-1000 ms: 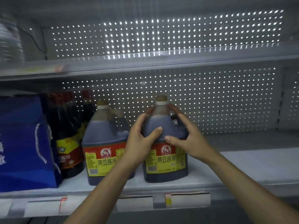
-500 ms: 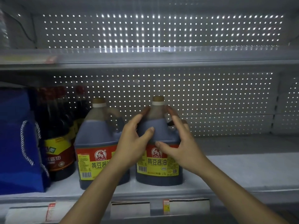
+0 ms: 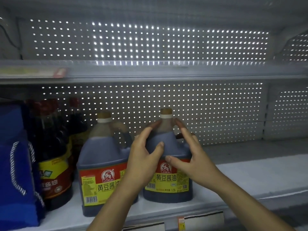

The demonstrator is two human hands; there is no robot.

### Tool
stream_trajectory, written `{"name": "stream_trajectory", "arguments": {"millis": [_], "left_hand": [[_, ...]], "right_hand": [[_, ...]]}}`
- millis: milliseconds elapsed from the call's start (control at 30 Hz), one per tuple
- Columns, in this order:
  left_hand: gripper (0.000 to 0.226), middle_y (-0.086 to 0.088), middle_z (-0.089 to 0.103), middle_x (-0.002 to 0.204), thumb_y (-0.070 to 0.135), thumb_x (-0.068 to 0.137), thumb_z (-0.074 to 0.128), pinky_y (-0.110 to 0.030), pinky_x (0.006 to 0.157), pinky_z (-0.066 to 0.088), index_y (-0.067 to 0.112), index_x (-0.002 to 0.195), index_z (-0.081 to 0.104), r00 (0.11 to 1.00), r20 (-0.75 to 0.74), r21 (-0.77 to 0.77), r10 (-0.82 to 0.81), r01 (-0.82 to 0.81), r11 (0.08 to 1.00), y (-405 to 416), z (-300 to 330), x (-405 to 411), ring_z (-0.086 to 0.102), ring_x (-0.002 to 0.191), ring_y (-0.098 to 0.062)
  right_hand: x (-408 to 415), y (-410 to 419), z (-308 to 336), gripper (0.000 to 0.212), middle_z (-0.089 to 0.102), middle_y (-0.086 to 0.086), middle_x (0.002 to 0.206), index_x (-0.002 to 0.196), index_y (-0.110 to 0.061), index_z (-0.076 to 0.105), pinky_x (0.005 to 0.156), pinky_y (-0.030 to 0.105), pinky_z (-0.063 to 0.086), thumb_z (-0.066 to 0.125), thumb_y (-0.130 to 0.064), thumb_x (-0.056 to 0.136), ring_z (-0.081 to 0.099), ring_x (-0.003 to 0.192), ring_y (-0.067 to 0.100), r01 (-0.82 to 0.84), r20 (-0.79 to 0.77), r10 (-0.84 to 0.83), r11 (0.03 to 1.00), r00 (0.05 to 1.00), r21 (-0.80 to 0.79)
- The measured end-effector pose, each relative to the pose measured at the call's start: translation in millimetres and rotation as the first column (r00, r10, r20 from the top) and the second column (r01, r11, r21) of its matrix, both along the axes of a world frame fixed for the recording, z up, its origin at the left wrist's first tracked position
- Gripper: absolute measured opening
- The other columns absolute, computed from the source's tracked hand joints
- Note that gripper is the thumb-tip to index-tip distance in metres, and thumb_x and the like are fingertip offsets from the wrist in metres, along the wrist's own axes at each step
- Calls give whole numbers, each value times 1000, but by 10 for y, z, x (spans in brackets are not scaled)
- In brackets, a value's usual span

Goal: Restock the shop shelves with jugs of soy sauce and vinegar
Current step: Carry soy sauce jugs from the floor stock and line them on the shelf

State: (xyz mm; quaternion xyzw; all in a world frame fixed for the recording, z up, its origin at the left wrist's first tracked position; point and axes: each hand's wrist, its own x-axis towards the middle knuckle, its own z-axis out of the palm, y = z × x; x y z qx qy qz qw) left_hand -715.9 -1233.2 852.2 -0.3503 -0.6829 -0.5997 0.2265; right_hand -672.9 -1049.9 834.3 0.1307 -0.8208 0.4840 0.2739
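Hands, left [image 3: 143,161] and right [image 3: 191,157], cupping soy sauce jug [image 3: 168,165] right of its twin [image 3: 103,164]; careless nudge could knock twin.

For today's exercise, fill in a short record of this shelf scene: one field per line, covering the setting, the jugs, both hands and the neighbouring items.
setting: white shop shelf with a perforated back panel
held jug: dark plastic soy sauce jug with red-and-yellow label, upright
left hand: grips the jug's shoulder
right hand: grips its other side
neighbour: matching second jug on its left
further left: dark red-capped bottle, blue gift bag
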Motion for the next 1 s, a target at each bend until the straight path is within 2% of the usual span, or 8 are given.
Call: {"name": "stream_trajectory", "arguments": {"millis": [100,167,267,333,433,667,833,1000], "left_hand": [[52,16,62,137,5,94,69,-40,108,51,33,137,60,999,-9,14,-35,36,999,-31,-6,-10,57,129,-4],[50,15,61,137,7,94,69,-42,109,50,35,134,61,1000,-2,31,-25,25,999,-63,8,42,56,129,-3],[51,17,57,136,9,96,67,-41,111,47,39,136,58,997,-69,-37,16,-19,999,-96,74,212,51,131,-1],[50,15,52,142,15,97,64,-43,113,43,38,140,55,976,-204,-152,81,-113,982,-35,93,361,45,138,-5],[50,11,50,145,21,93,62,-46,113,38,32,141,55,904,-414,-283,102,-234,930,275,28,695,42,141,-11],[40,17,54,134,28,97,54,-43,106,41,36,136,54,896,-417,-466,-152,-67,882,1630,-267,1927,50,127,-10],[48,2,62,132,27,91,54,-46,94,46,31,138,56,819,-455,-596,-348,10,803,3040,-474,3046,57,120,-27],[43,-3,62,132,30,99,54,-44,95,43,29,141,54,683,-503,-723,-530,4,691,4438,-673,4320,57,120,-31]], "right_hand": [[57,10,66,94,46,-14,138,152,-63,26,99,33,57,84,-32,85,57,127,0,-39,32,39,999,999,-18],[154,13,150,86,44,-21,140,145,-66,30,99,24,55,81,-26,88,52,124,-14,-35,29,35,999,999,5],[388,77,299,69,44,-19,142,148,-51,41,98,12,48,74,-21,95,44,127,-18,8,-8,-8,995,1000,99],[575,178,362,56,45,-17,141,144,-46,49,107,19,44,72,-26,97,44,131,-8,69,-28,-65,979,998,192],[1027,461,359,44,49,-20,133,139,-39,56,106,22,43,70,-32,98,49,126,-4,134,-27,-132,942,991,309],[2644,1607,13,40,48,-18,129,139,-41,52,106,35,45,62,-41,100,51,121,1,325,-3,-376,797,927,509],[4248,2690,-317,43,44,-6,142,143,-36,49,106,44,47,59,-41,102,45,133,17,471,22,-632,598,774,648],[5848,3547,-578,43,50,4,133,143,-26,50,98,49,48,57,-37,102,51,122,30,501,31,-872,310,489,808]]}}
